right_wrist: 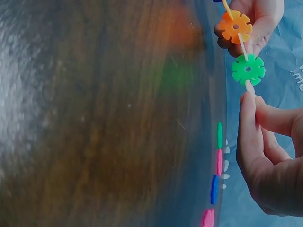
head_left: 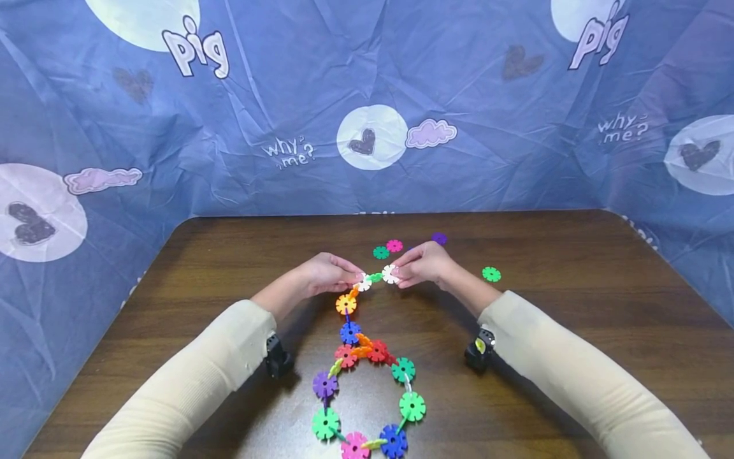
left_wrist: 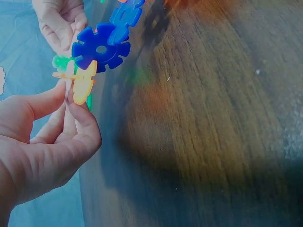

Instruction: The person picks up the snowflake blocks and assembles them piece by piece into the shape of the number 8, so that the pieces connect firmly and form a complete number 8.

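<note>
My left hand (head_left: 328, 274) pinches a white notched snowflake disc (head_left: 364, 283) between thumb and fingers. My right hand (head_left: 425, 264) holds another white snowflake disc (head_left: 390, 274) by its edge. Between the two white ones sits a green snowflake disc (right_wrist: 248, 69), slotted into both in a row. From the left hand the chain runs toward me through an orange disc (head_left: 346, 304) and a blue disc (left_wrist: 101, 48). It joins a ring of interlocked coloured discs, among them a red one (head_left: 377, 350) and a purple one (head_left: 325, 384). Fingers partly cover both white discs.
Loose discs lie on the brown wooden table (head_left: 246, 248) beyond the hands: a teal one (head_left: 381, 253), a pink one (head_left: 394, 245) and a purple one (head_left: 439, 238). A bright green disc (head_left: 491, 274) lies to the right. Blue printed cloth (head_left: 321, 76) hangs behind the table.
</note>
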